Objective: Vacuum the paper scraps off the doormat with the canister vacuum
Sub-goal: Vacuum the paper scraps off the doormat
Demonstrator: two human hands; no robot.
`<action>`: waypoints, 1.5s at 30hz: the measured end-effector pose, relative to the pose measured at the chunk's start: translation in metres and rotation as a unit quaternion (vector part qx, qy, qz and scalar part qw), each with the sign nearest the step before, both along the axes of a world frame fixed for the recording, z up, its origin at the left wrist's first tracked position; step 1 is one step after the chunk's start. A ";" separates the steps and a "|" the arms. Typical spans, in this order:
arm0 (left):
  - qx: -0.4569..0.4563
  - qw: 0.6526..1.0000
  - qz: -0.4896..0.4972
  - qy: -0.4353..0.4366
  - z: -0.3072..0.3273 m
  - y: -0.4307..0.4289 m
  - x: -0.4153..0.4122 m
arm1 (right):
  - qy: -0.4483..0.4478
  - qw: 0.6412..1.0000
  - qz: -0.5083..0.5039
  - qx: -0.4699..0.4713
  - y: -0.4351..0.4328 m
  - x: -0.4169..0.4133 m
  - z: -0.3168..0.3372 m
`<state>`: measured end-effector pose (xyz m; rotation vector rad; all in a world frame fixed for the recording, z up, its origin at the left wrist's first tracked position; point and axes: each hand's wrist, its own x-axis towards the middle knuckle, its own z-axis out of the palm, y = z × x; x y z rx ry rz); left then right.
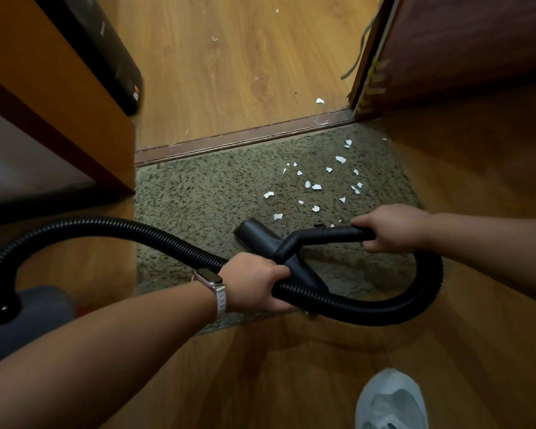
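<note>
**Head view: nozzle on the doormat, scraps lying beyond it**

Head camera looks down on my two hands, each wrapped around part of the vacuum. My left hand, at centre frame with a watch on the wrist, is closed around the ribbed black hose. My right hand, at centre right, is closed around the rigid black handle tube. The two hands are well apart, with the nozzle between them.

From the right hand's grip the hose loops down and round toward the bottom of the frame, passes through the left hand, then arcs across to the far left, where it joins the grey vacuum body at the lower left edge.

The black nozzle rests on the green shaggy doormat, which lies mid-frame against the brown door threshold. White paper scraps are scattered over the right half of the mat, above and to the right of the nozzle; the nearest one lies just beside its upper end. A few more scraps sit on the wooden floor past the threshold, toward the top of the frame.

Orange-brown furniture fills the upper left, a dark door the upper right. A pale shoe shows at the bottom right.
</note>
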<state>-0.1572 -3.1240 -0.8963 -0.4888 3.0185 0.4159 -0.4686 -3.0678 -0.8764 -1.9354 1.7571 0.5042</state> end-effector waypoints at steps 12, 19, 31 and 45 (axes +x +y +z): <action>-0.006 1.000 0.020 -0.006 -0.007 0.001 0.001 | 0.010 0.996 -0.085 -0.004 -0.003 -0.018 0.013; -0.011 1.000 0.011 -0.018 -0.006 0.003 0.002 | 0.023 0.994 -0.102 -0.012 -0.004 -0.015 0.013; 0.006 0.999 -0.007 -0.034 0.000 0.008 0.020 | 0.022 0.999 -0.006 -0.026 -0.016 0.014 -0.003; -0.001 0.997 0.046 -0.058 0.028 0.016 0.025 | 0.061 0.997 -0.009 -0.037 -0.047 0.025 0.023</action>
